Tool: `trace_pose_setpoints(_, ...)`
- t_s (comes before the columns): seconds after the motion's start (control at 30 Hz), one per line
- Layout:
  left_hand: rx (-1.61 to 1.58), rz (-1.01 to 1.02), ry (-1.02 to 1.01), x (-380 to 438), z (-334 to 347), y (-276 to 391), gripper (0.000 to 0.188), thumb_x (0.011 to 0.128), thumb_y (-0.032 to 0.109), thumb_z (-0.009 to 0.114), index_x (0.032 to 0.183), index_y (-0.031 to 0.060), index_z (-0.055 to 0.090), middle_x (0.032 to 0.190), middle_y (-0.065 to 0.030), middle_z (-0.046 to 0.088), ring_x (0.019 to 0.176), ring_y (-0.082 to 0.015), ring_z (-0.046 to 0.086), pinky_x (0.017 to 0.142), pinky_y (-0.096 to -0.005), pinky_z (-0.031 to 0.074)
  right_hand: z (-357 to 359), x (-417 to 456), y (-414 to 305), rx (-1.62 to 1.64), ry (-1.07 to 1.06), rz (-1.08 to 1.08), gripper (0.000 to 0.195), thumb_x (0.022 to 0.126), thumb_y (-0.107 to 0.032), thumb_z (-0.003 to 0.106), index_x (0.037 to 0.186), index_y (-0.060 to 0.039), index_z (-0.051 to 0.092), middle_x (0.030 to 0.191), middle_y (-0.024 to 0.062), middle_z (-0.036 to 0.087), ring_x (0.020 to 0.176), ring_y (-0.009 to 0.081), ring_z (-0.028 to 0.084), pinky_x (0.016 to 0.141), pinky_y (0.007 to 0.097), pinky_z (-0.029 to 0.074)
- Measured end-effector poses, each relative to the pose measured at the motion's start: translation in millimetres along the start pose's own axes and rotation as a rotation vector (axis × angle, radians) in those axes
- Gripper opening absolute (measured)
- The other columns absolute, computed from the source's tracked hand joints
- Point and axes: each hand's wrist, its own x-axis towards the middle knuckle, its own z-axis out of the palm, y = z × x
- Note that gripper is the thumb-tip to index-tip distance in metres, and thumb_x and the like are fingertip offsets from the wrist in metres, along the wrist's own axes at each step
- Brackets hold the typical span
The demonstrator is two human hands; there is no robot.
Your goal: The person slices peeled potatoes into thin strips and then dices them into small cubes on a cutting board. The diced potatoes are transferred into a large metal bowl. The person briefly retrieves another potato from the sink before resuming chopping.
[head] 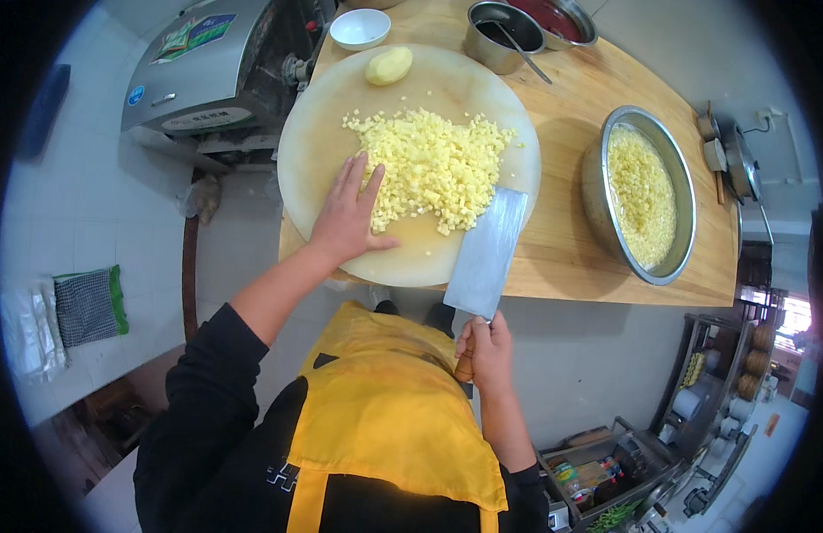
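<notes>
A heap of diced potato (435,160) is spread over the round cutting board (311,146). My left hand (345,213) lies at the heap's left side, fingers apart, touching its edge and gripping nothing. In my right hand (488,350) is the wooden handle of a Chinese cleaver (488,250). Its broad blade rests against the heap's lower right side, over the board's near right edge. One whole peeled potato (389,66) sits at the far side of the board.
A metal basin (684,213) of diced potato in liquid stands right of the board on the wooden table (558,253). Behind are a white bowl (360,28), a metal pot (491,50) with a ladle and a pan of red contents (551,18). A steel machine (192,73) stands left.
</notes>
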Motion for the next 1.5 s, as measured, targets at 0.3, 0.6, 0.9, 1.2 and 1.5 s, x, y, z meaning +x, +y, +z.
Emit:
trace_pose_setpoints(0.3,-0.208,-0.266,0.207,42,27,24,0.109,0.072,0.055,0.084,0.154,0.0023,0.035,0.158,-0.0278,0.026,0.146,-0.0481,0.028,0.12,-0.0517,0.029,19,0,-14,-0.043,0.023,0.013,0.014,0.106,-0.017,0.05,0.102,-0.0041,0.051,0.073,0.0048,0.053,0.051,0.0147,0.052,0.047,0.0301,0.046)
trace_pose_setpoints(0.6,0.055,0.04,0.005,0,20,44,0.121,0.062,0.07,0.081,0.159,0.0172,0.031,0.166,-0.022,0.016,0.151,-0.0501,0.014,0.117,-0.0699,0.017,38,4,-5,-0.026,0.061,0.048,0.013,0.105,-0.016,0.051,0.102,-0.0032,0.052,0.073,0.0055,0.053,0.054,0.0163,0.054,0.048,0.0321,0.047)
trace_pose_setpoints(0.9,0.148,0.002,0.172,51,23,29,0.096,0.074,0.063,0.076,0.154,0.0196,0.043,0.163,-0.0164,0.026,0.148,-0.0489,0.023,0.114,-0.072,0.022,57,15,-17,-0.042,0.009,0.012,0.013,0.105,-0.016,0.052,0.106,-0.0031,0.052,0.074,0.0049,0.053,0.055,0.0159,0.053,0.048,0.0312,0.045)
trace_pose_setpoints(1.2,-0.19,-0.249,0.313,38,31,36,0.086,0.079,0.054,0.075,0.15,0.0139,0.046,0.157,-0.0254,0.031,0.141,-0.0512,0.03,0.116,-0.0581,0.03,84,25,-14,-0.021,-0.084,0.031,0.011,0.103,-0.015,0.052,0.107,-0.0046,0.05,0.072,0.0033,0.051,0.055,0.014,0.051,0.048,0.03,0.044)
trace_pose_setpoints(1.5,-0.375,-0.246,0.37,45,32,44,0.062,0.076,0.036,0.082,0.132,0.0155,0.063,0.143,-0.0218,0.047,0.131,-0.0422,0.046,0.109,-0.0497,0.042,113,45,-21,-0.097,-0.232,0.08,0.011,0.104,-0.012,0.051,0.107,-0.0023,0.047,0.073,0.0057,0.053,0.055,0.0151,0.054,0.05,0.0322,0.048)
